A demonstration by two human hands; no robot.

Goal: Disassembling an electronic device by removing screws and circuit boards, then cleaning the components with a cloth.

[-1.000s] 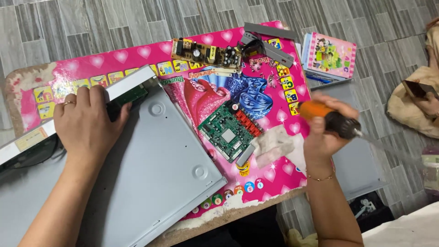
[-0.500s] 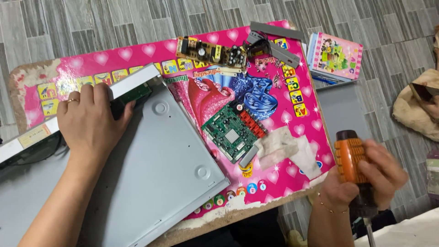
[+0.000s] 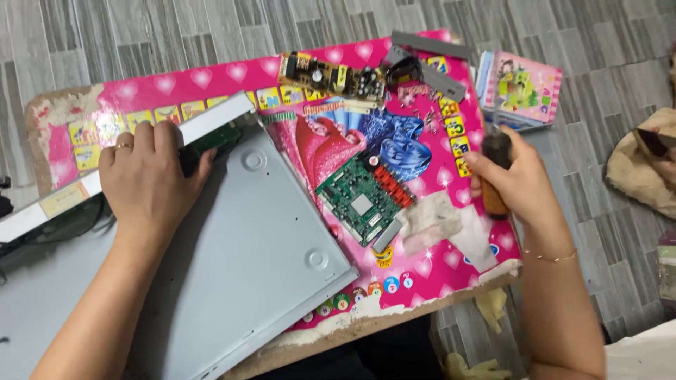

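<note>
Two hands: both yours, busy.
Left hand: you pressed it flat, fingers unclenched, on the grey case.
Right hand: you gripped a screwdriver, right of the case, beyond the green board.

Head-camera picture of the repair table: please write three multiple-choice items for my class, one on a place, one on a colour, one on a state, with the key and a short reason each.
1. Where does the green circuit board lie?
A. on the pink mat, right of the grey metal case
B. on top of the grey metal case
C. on the floor beside the booklets

2. What colour is the visible lower part of the screwdriver handle?
A. blue
B. orange
C. white

3. What is the left hand doing?
A. hanging free above the mat
B. gripping the screwdriver
C. resting flat on the grey metal case

Key: 1 A, the board sits on the pink mat just past the case's right edge. 2 B, orange shows below the right hand. 3 C, its palm lies on the case near the front panel.
</note>
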